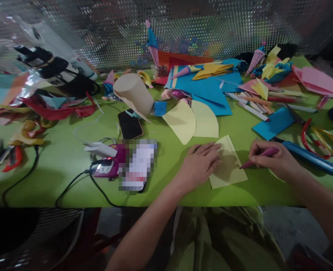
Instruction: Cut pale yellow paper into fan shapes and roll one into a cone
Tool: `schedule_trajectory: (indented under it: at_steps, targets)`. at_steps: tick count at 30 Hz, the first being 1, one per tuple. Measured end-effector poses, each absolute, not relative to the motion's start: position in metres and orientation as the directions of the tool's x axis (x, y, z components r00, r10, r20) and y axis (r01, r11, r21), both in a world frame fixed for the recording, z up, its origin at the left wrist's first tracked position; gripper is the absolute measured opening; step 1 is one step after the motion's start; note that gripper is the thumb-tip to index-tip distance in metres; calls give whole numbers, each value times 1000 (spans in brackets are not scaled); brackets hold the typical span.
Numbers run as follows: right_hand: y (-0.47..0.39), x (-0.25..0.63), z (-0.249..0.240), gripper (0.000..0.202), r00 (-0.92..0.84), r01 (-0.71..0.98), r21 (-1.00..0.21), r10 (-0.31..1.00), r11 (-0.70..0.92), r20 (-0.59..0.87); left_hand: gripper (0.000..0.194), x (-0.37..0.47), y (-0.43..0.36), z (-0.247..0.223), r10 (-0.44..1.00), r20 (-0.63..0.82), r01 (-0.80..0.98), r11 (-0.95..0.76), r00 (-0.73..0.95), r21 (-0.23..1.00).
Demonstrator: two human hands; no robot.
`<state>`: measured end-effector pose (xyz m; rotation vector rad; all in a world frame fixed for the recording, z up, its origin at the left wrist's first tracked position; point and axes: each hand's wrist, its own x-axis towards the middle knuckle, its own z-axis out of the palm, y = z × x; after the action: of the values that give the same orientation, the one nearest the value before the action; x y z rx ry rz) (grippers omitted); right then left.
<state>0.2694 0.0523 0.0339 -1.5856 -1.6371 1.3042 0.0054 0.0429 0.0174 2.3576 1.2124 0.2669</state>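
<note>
A folded pale yellow paper [229, 169] lies near the front edge of the green table. On its left side rests my left hand [202, 163], palm down, fingers spread a little and holding nothing. My right hand [270, 158] grips a purple pen [264, 155], its tip low at the paper's right edge. Behind the paper lie two yellow fan-shaped pieces, one on the left [182, 122] and one on the right [207, 120], overlapping slightly.
Right of my right hand are a blue cutter [314, 158] and scissors with red and yellow handles [326, 141]. Blue paper [206, 88], a cardboard roll [136, 92] and pens stand or lie behind. Phones, a purple power strip [111, 162] and cables are at left.
</note>
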Motion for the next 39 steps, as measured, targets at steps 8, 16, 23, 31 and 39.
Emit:
schedule_trajectory:
  at_steps: [8,16,23,31,39]
  targets:
    - [39,274,35,11,-202,458,-875,939,-160,-278,34,6,43,19,807,-60,716,-483,587,504]
    - [29,276,37,12,-220,434,-877,920,-205,-324,36,6,43,18,804,-51,715,-496,592,492]
    - [32,279,38,11,-216,408,-893,930,-191,-298,34,6,43,18,803,-50,714,-497,593,493]
    - [83,260,22,12,-95,236,-972,995,3,-20,33,4,43,15,806,6,693,-513,592,507]
    - [94,253,11,27,-133,330,-944,990,9,-37,34,4,42,18,795,2,700,-534,606,475]
